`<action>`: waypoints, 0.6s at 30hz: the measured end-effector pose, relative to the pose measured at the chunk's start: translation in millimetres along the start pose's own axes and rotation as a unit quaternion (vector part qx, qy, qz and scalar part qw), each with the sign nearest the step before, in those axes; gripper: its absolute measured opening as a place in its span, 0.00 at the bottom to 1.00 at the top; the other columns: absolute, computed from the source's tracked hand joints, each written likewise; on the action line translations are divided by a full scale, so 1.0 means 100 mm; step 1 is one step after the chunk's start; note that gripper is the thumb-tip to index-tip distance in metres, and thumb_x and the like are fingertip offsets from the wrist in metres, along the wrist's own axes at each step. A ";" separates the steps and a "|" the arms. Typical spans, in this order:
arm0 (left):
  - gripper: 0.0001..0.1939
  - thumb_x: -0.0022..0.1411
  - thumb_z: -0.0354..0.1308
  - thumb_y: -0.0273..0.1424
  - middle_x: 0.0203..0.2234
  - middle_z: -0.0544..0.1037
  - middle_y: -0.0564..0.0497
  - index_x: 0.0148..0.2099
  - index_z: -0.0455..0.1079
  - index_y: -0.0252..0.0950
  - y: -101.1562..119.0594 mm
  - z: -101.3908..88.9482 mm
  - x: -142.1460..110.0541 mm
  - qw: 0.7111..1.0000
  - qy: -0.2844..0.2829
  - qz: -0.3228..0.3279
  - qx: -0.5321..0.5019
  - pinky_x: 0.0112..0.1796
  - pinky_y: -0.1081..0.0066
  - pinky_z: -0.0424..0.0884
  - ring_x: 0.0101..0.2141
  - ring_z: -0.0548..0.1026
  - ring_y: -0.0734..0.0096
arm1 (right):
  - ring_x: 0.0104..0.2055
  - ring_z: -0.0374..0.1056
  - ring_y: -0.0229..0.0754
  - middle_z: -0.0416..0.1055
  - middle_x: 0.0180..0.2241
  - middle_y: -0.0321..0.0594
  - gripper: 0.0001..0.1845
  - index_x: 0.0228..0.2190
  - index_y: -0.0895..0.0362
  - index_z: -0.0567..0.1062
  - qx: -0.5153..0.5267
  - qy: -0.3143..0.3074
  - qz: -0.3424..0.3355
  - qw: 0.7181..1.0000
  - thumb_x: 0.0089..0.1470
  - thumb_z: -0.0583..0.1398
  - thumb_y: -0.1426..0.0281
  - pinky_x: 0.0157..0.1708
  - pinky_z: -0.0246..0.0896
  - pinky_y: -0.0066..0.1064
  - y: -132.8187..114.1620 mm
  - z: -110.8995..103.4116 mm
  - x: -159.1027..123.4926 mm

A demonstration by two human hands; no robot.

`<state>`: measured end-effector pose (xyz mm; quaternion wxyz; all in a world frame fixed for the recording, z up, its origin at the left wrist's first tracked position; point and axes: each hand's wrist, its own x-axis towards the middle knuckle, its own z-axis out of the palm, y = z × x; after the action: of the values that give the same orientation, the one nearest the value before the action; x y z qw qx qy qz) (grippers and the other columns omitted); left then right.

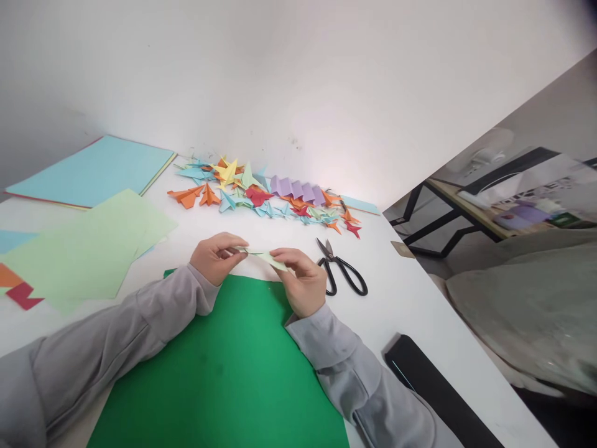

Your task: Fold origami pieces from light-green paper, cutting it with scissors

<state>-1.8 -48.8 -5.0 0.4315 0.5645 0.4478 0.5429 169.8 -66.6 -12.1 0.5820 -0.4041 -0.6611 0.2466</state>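
Note:
Between my two hands is a small folded piece of pale green paper (267, 256), held just above the far edge of a green sheet (224, 361). My left hand (218, 256) pinches its left end between thumb and fingers. My right hand (303, 280) grips the right end, with the thumb underneath partly hidden. Right beside my right hand lies a pair of black-handled scissors (342, 267), blades slightly apart and pointing away from me.
Folded paper figures (256, 196) in several colours line the wall, with a purple pleated strip (297, 189) among them. Pale green sheets (88, 249) and a blue-topped paper stack (102, 168) lie left. A long black object (433, 386) rests near the table's right edge.

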 end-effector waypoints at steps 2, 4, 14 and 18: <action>0.18 0.38 0.65 0.30 0.30 0.73 0.49 0.35 0.68 0.32 0.03 0.00 0.01 0.998 0.040 -0.027 -0.046 0.25 0.72 0.72 0.25 0.73 0.74 | 0.36 0.68 0.41 0.73 0.32 0.40 0.09 0.27 0.55 0.73 -0.059 0.000 -0.093 0.994 0.46 0.57 0.80 0.35 0.64 0.36 -0.02 -0.01 -0.01; 0.21 0.39 0.65 0.33 0.25 0.72 0.52 0.36 0.63 0.32 0.07 0.02 0.01 0.988 0.046 -0.100 -0.112 0.24 0.68 0.73 0.23 0.74 0.71 | 0.36 0.66 0.42 0.73 0.32 0.41 0.12 0.29 0.55 0.73 -0.132 0.013 -0.178 0.975 0.45 0.56 0.82 0.35 0.64 0.38 -0.06 -0.02 -0.03; 0.33 0.26 0.70 0.27 0.22 0.74 0.56 0.38 0.59 0.33 0.10 0.07 -0.03 0.966 0.012 -0.185 -0.180 0.23 0.75 0.66 0.22 0.72 0.75 | 0.36 0.66 0.43 0.74 0.34 0.45 0.09 0.34 0.59 0.71 -0.215 -0.174 -0.366 0.889 0.47 0.61 0.74 0.33 0.67 0.35 -0.13 0.02 -0.07; 0.28 0.25 0.70 0.26 0.20 0.73 0.56 0.34 0.64 0.31 0.08 0.05 -0.01 0.970 0.003 -0.173 -0.169 0.26 0.75 0.67 0.22 0.71 0.77 | 0.38 0.67 0.44 0.73 0.37 0.49 0.13 0.38 0.60 0.70 -0.151 -0.182 -0.356 0.904 0.48 0.60 0.71 0.35 0.67 0.37 -0.19 0.02 -0.09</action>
<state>3.4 -51.6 2.7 0.6072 0.3955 0.4415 0.5291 163.2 -83.6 -2.5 0.4322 -0.1732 -0.8849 -0.0107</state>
